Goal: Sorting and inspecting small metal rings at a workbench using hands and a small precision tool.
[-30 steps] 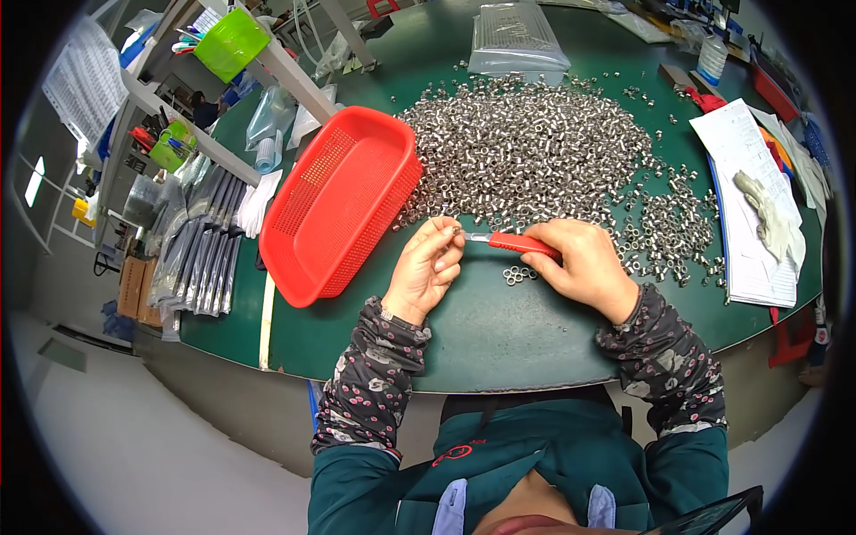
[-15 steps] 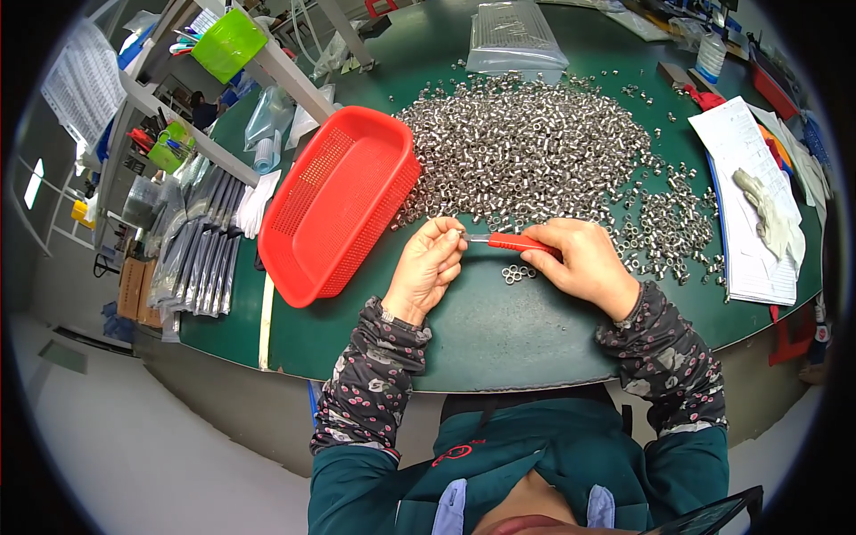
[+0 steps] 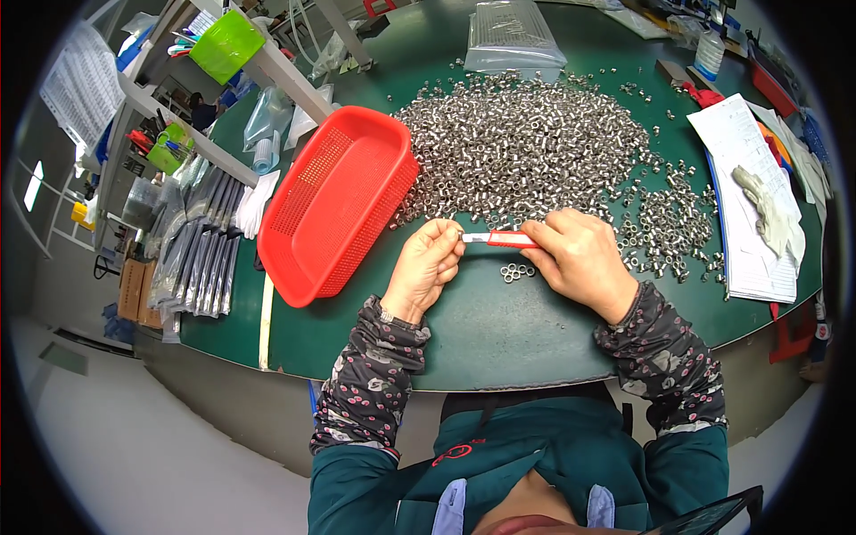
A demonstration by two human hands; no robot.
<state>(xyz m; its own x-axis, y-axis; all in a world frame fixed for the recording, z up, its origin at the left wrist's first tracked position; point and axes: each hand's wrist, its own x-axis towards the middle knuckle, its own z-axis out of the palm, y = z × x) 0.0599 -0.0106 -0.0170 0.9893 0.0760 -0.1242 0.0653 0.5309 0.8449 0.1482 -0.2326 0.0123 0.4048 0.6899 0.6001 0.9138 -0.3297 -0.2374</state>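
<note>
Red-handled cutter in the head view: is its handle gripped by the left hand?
No, the right hand grips the red-handled cutter by its handle, while the left hand is at the opposite end.

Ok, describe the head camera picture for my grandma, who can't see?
A person's right hand holds a red-handled knife, its blade at what looks like a metal ring pinched in the left hand. On a green table are heaped metal rings and a red basket.
</note>
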